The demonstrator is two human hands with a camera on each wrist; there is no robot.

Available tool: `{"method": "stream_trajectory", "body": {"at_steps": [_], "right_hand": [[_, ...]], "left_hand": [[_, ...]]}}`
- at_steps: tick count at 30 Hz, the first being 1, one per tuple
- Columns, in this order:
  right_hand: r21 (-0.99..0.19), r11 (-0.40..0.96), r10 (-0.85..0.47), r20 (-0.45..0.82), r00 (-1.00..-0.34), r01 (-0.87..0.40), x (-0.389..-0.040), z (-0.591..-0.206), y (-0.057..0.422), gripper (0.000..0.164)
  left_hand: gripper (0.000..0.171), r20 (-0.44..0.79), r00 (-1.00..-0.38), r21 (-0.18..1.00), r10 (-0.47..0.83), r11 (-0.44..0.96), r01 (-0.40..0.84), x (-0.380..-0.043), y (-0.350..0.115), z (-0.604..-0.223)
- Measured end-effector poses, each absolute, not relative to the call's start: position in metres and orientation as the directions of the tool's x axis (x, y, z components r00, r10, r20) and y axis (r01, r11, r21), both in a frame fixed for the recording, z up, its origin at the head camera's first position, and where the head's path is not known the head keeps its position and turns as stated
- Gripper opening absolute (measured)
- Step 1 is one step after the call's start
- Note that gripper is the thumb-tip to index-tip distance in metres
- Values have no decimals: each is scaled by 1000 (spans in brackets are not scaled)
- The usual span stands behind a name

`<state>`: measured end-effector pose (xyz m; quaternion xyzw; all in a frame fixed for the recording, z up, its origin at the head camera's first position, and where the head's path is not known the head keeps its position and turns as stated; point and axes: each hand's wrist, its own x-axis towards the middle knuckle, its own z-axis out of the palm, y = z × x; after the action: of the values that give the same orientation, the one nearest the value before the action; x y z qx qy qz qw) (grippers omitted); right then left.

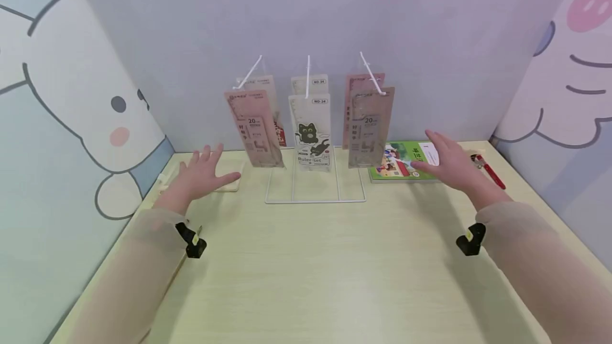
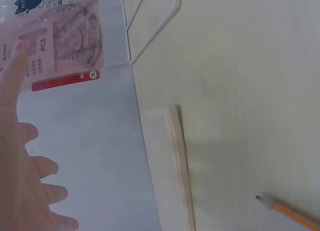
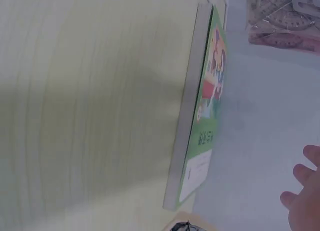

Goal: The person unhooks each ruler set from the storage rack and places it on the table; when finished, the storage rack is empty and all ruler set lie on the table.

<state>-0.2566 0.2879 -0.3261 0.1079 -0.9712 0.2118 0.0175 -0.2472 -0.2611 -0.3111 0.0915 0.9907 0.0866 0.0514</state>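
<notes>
The left hand [image 1: 198, 177], empty, is spreading; only its wrist view is plainly showing an orange pencil [image 2: 292, 214]. Flat pink, grey and white plastic-wrapped ruler packs [image 1: 311, 126] are hanging from a white wire rack [image 1: 315, 202] at the pale table [image 1: 311, 280]'s back edge. The right hand [image 1: 451, 166], empty, is spreading near a thick green book [image 3: 200, 116].

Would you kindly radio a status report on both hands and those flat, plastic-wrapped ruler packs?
Left hand, right hand raised, holding nothing. Flat pink, white and greyish ruler packs hanging on slender white hooks. Nothing visible blocking packs' fronts.
</notes>
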Motion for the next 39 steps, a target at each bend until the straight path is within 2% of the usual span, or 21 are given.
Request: {"method": "stream_trajectory", "body": {"at_steps": [4,9,20,24,32,39], "right_hand": [[-599,771,-176,127,-976,-217,-260,-334,273,104],[-682,675,-159,236,-959,-280,-263,-339,251,102],[-710,583,-205,342,-917,-395,-273,-333,213,93],[-734,539,-213,356,-910,-413,-276,-331,204,91],[-748,548,-185,327,-927,-374,-273,-326,196,85],[-798,491,-108,342,-934,-349,-265,-329,193,83]], "left_hand": [[102,-63,-974,220,219,955,200,-244,-251,-325],[100,-57,-964,278,259,932,233,-240,-234,-340],[99,31,-936,456,351,828,326,-235,-210,-369],[95,29,-940,458,341,831,316,-234,-204,-380],[92,-3,-940,456,342,837,303,-236,-197,-403],[89,-16,-964,493,267,841,225,-238,-196,-418]]}}
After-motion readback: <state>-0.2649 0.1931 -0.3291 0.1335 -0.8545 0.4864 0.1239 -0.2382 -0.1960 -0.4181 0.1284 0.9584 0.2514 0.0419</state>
